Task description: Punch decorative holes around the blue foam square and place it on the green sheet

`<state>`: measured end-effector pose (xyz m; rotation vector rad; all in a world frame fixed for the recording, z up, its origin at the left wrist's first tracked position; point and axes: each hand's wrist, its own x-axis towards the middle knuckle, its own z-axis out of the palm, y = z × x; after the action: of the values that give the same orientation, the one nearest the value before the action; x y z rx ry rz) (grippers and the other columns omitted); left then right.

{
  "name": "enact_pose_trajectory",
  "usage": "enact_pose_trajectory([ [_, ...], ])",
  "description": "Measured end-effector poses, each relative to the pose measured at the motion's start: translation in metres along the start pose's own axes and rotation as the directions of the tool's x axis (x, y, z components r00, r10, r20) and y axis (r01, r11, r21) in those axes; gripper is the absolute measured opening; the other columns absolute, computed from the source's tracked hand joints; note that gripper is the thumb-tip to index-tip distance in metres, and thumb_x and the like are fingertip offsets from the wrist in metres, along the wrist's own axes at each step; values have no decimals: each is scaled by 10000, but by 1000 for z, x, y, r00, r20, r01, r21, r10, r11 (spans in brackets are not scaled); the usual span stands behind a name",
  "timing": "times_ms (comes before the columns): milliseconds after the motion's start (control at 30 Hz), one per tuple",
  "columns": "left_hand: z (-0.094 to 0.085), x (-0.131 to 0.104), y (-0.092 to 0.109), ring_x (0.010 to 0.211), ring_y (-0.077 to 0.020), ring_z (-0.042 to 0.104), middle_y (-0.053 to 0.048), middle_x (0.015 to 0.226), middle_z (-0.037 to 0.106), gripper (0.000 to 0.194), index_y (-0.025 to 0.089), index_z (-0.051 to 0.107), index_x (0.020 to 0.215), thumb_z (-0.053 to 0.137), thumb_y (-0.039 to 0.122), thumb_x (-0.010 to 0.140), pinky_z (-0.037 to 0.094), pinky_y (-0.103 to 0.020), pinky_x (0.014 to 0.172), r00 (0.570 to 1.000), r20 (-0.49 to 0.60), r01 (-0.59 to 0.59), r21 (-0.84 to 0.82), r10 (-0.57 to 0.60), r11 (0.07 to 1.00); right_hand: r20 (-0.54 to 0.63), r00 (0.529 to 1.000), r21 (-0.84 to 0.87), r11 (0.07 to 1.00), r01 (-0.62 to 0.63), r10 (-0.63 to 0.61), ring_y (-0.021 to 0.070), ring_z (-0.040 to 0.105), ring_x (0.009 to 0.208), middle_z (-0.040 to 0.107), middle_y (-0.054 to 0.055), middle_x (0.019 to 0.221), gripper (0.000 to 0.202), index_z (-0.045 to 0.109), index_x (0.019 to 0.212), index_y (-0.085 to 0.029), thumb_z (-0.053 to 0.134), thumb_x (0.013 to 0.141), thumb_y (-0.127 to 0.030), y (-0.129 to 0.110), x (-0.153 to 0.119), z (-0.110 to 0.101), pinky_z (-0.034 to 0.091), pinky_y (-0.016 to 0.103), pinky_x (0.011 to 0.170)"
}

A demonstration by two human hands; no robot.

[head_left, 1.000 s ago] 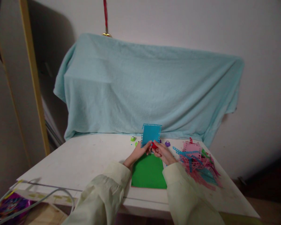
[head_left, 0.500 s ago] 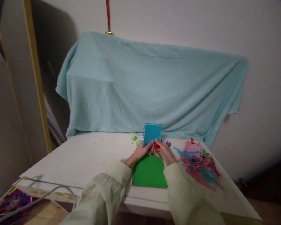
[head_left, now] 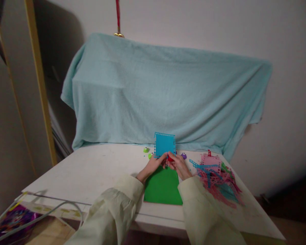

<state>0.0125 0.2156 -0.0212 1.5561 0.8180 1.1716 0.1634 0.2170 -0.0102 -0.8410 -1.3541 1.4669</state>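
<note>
My left hand [head_left: 153, 165] is closed on the lower edge of a blue craft sheet [head_left: 165, 145], held up with its face toward me. Rows of small cut-out holes run along the sheet's top and sides. My right hand [head_left: 180, 165] is closed around a small red hole punch [head_left: 170, 158] at the sheet's lower right corner; the fingers hide much of it. Both hands meet just above a plain green sheet [head_left: 163, 188] lying on the table. Beyond them sit a light green eyed piece [head_left: 146, 149], a second green piece [head_left: 150, 156] and a purple eyed piece [head_left: 184, 156].
On the right of the white table [head_left: 97, 170] lies a pile of pink, red, blue and green perforated strips [head_left: 210, 172]. A light blue cloth [head_left: 163, 95] hangs along the back. At front left, a pale cable [head_left: 63, 204] loops near a purple packet [head_left: 15, 219].
The blue sheet has shifted slightly left and up and tilted a little. The right fingers have curled further over the red punch. The things on the table stay put.
</note>
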Motion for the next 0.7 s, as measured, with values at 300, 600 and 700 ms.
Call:
enact_pose_trajectory([
  [300,0,0,-3,518,-122,559,-62,637,652,580,131,632,672,411,622,886,446,-243,590,1000,-6,13,-4,-13,1000,-6,1000,-30,1000,9,-9,73,424,393,572,17,526,463,613,627,-143,624,809,-568,3,3,2,216,229,381],
  [600,-3,2,-6,505,-116,476,-6,568,569,540,147,593,663,434,624,862,384,-227,516,975,-218,-6,156,40,988,-67,997,41,999,-34,37,47,344,395,515,-28,548,398,574,724,-167,681,767,-547,17,11,3,155,215,380],
  [700,-4,2,-6,530,-113,465,6,583,549,514,150,579,670,450,611,859,378,-224,530,970,-236,-18,164,57,986,-64,997,37,998,-44,46,41,313,383,495,-37,540,410,558,709,-171,677,763,-560,18,13,2,160,223,382],
])
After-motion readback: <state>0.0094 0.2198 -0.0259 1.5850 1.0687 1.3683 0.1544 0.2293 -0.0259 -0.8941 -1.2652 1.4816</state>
